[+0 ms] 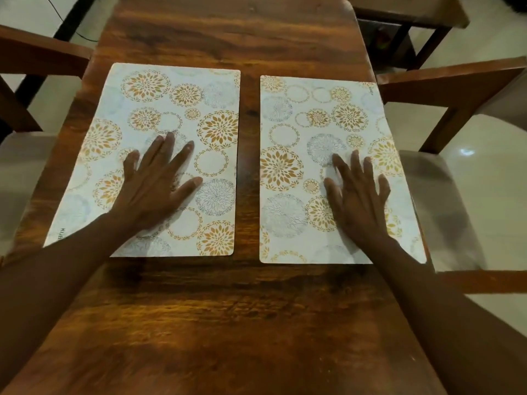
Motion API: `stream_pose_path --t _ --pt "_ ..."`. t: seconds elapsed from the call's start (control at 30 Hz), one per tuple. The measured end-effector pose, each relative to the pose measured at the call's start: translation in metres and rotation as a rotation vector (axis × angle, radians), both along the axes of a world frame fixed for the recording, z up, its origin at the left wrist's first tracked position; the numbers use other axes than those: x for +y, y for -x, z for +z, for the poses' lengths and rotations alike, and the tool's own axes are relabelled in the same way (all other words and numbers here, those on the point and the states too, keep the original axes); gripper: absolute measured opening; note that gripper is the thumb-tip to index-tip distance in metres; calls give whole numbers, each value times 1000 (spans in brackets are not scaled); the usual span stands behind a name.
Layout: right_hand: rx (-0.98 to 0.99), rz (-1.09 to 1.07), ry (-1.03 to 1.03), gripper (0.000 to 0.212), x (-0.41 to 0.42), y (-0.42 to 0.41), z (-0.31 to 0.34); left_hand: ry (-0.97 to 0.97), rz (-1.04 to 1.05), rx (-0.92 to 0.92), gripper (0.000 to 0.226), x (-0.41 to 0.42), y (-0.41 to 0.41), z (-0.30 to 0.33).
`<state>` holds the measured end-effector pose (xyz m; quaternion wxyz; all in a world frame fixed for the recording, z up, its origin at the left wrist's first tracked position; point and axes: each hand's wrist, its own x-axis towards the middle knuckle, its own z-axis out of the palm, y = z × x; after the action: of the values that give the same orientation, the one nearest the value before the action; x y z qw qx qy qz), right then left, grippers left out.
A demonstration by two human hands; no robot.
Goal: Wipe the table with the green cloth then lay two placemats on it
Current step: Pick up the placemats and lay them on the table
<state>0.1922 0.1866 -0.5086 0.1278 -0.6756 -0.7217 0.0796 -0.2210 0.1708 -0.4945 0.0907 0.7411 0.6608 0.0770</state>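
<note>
Two white placemats printed with gold and grey flower circles lie flat side by side on the dark wooden table [245,309]. My left hand [156,183] rests palm down with spread straight fingers on the left placemat [159,109]. On the right placemat [299,115] my right hand [356,195] lies flat in the same way. A narrow strip of bare wood separates the two mats. No green cloth is in view.
Wooden chairs with pale cushioned seats stand at the table's left side [22,166] and right side [445,195]. A small wooden side table [413,18] stands beyond the far right corner. The floor is pale tile.
</note>
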Motion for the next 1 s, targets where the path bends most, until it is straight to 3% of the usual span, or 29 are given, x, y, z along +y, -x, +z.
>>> stream_pose_path --t 1.0 --pt "-68 11 3 62 30 24 -1 10 4 22 76 7 -3 2"
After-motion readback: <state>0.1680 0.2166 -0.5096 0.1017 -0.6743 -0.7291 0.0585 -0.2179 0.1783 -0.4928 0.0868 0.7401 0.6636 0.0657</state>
